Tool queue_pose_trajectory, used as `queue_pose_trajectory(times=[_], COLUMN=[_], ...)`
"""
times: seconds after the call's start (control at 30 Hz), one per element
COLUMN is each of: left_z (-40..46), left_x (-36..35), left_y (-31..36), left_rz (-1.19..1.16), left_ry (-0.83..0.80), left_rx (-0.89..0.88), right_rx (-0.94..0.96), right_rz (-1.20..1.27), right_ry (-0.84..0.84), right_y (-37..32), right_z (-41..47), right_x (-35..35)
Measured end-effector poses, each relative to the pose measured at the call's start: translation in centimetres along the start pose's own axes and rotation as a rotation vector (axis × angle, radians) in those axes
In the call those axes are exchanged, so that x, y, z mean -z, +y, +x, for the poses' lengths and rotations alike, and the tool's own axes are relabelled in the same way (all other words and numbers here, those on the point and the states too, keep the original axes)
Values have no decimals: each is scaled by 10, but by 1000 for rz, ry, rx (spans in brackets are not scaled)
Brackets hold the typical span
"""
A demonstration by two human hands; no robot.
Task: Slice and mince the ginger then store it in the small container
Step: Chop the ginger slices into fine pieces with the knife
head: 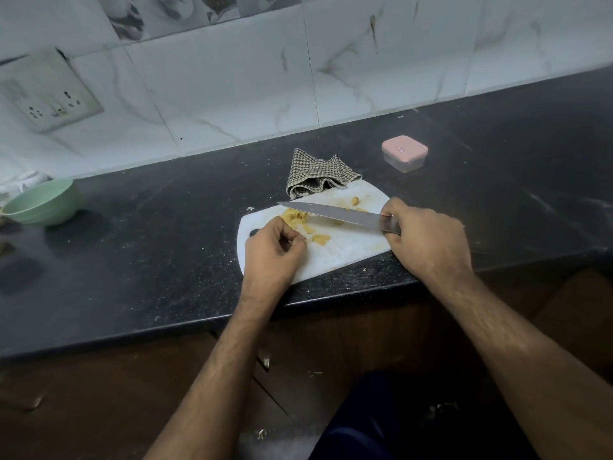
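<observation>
R hand (428,237) grips knife (331,214) at handle, blade lying across ginger slices (297,219) on white board (345,254), frame centre. L hand (272,250), fingers curled, rests on board beside slices; can't tell if pinching any. Pink-lidded small container (404,153) shut on bench (149,260), upper right of board.
</observation>
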State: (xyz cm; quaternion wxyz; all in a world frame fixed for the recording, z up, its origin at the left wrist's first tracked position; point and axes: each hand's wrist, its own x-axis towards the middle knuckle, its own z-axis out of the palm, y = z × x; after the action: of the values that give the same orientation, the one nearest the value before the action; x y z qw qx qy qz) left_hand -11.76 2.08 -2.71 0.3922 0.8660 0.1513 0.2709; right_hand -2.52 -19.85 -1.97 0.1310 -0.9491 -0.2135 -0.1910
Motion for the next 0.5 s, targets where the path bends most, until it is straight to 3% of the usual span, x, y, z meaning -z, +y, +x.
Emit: queue_pose_trajectory(times=[0.5], left_z=[7], left_x=[-3], left_y=[-7], left_rz=[-43], left_ry=[-26], left_rx=[7], right_rx=[-3], right_rz=[-2], right_ry=[-18], right_y=[-1], right_z=[0], right_x=[0])
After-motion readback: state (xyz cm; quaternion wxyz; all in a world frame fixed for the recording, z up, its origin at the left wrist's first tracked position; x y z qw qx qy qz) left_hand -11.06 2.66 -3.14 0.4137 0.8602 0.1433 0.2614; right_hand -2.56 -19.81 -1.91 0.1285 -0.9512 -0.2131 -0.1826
